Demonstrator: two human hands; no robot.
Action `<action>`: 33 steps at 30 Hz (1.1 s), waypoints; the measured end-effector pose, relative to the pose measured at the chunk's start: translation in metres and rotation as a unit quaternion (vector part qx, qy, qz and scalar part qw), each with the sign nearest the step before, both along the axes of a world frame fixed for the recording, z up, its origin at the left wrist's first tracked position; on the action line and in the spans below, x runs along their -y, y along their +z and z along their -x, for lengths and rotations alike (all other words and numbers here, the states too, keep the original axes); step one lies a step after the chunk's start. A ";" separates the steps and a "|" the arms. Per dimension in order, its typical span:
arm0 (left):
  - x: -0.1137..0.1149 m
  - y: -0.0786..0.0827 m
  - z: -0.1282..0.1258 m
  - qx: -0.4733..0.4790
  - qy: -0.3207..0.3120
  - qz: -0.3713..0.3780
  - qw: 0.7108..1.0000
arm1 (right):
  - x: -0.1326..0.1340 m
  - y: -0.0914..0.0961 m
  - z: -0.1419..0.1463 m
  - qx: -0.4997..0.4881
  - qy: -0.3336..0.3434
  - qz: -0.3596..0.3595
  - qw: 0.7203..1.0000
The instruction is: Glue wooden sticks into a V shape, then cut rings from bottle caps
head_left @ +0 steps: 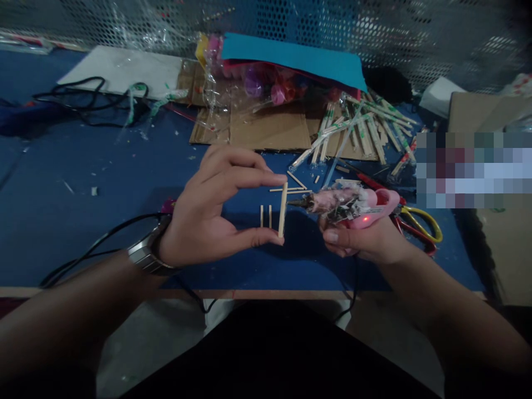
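Note:
Between thumb and fingertip, my left hand grips a short wooden stick by its two ends, upright in view. My right hand is wrapped round a pink hot glue gun, whose small light glows red. The gun's dark nozzle points left, its tip close to the stick's side; whether they touch I cannot tell. Two short stick pieces appear side by side just left of the held stick. Beyond it, several thin sticks lie loose on the blue table.
Wrapped chopsticks are heaped on cardboard at the back, beside plastic-wrapped colourful items under a blue sheet. Scissors with yellow and red handles lie right of the glue gun. Black cables run along the left. A cardboard box stands at right.

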State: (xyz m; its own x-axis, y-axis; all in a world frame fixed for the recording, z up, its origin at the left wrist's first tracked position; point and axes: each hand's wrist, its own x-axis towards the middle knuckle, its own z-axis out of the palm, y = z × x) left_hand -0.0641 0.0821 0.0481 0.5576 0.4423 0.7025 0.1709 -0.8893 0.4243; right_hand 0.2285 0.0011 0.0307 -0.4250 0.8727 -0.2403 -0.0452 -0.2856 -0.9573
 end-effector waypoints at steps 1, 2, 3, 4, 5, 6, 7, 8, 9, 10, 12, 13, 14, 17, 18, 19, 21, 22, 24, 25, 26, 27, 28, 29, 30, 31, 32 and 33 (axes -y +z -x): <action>0.000 0.000 0.000 -0.004 0.004 0.002 1.000 | 0.000 0.000 0.000 -0.003 -0.002 0.003 1.000; 0.001 0.001 0.000 -0.002 0.005 0.000 1.000 | 0.000 0.001 0.001 -0.004 -0.002 0.006 1.000; 0.001 0.001 0.000 -0.001 0.005 -0.002 1.000 | -0.001 0.002 0.001 -0.002 -0.003 0.007 1.000; 0.002 0.002 -0.001 0.000 0.006 -0.002 1.000 | -0.001 0.003 0.002 -0.001 -0.003 0.008 1.000; 0.002 0.002 -0.001 0.000 0.006 -0.001 1.000 | -0.002 0.004 0.002 -0.001 -0.005 0.008 1.000; 0.002 0.002 -0.001 0.000 0.005 0.003 1.000 | -0.002 0.004 0.002 -0.003 -0.006 0.007 1.000; 0.002 0.002 -0.002 -0.002 0.004 0.008 1.000 | -0.002 0.005 0.002 -0.004 -0.006 0.007 1.000; 0.003 0.002 -0.002 -0.004 0.004 0.013 1.000 | -0.002 0.005 0.001 -0.003 -0.006 0.006 1.000; 0.002 0.002 -0.002 -0.004 0.003 0.016 1.000 | -0.001 0.004 0.000 0.002 -0.006 0.004 1.000; 0.002 0.001 -0.002 -0.001 0.000 0.012 1.000 | -0.001 0.003 -0.001 0.011 -0.005 0.002 1.000; 0.002 0.000 -0.002 0.003 -0.002 0.008 1.000 | -0.001 0.001 -0.003 0.032 -0.005 -0.005 0.999; 0.002 0.000 -0.002 0.003 -0.003 0.008 1.000 | 0.000 0.000 -0.004 0.038 -0.006 -0.010 0.999; 0.003 0.000 -0.002 0.003 -0.003 0.010 1.000 | 0.000 -0.001 -0.005 0.041 -0.004 -0.013 0.999; 0.003 0.001 -0.002 -0.004 -0.002 0.025 1.000 | 0.000 -0.002 -0.006 0.047 -0.005 -0.016 0.999; 0.003 0.002 -0.003 -0.004 -0.003 0.025 1.000 | 0.000 -0.002 -0.005 0.047 -0.005 -0.015 0.999; 0.003 0.002 -0.003 -0.005 -0.004 0.024 1.000 | 0.000 -0.001 -0.005 0.046 -0.007 -0.015 0.999; 0.003 0.003 -0.003 -0.001 -0.008 0.015 1.000 | 0.000 0.000 -0.004 0.036 -0.006 -0.017 0.999; 0.003 0.003 -0.003 0.000 -0.009 0.011 1.000 | 0.000 0.001 -0.004 0.031 -0.005 -0.017 0.999; 0.003 0.003 -0.004 0.001 -0.009 0.010 1.000 | -0.001 0.001 -0.003 0.027 -0.006 -0.017 0.999; 0.003 0.003 -0.004 -0.003 -0.007 0.014 1.000 | -0.001 0.002 -0.003 0.028 -0.007 -0.016 0.999; 0.004 0.003 -0.004 -0.005 -0.006 0.015 1.000 | -0.001 0.002 -0.003 0.030 -0.008 -0.015 0.999; 0.004 0.003 -0.004 -0.005 -0.007 0.015 1.000 | -0.001 0.002 -0.003 0.033 -0.011 -0.017 0.999; 0.004 0.004 -0.004 -0.004 -0.007 0.012 1.000 | -0.001 0.002 -0.003 0.033 -0.011 -0.020 0.999; 0.005 0.004 -0.004 -0.003 -0.010 0.009 1.000 | -0.001 0.002 -0.003 0.033 -0.010 -0.024 0.999; 0.005 0.004 -0.004 -0.004 -0.011 0.008 1.000 | -0.001 0.002 -0.003 0.031 -0.010 -0.028 0.999; 0.005 0.004 -0.004 -0.006 -0.011 0.009 1.000 | -0.001 0.002 -0.003 0.029 -0.010 -0.030 0.999; 0.006 0.005 -0.004 -0.010 -0.010 0.012 1.000 | -0.001 0.002 -0.003 0.028 -0.010 -0.032 0.999; 0.006 0.005 -0.004 -0.015 -0.008 0.016 1.000 | -0.001 0.002 -0.003 0.027 -0.010 -0.033 0.999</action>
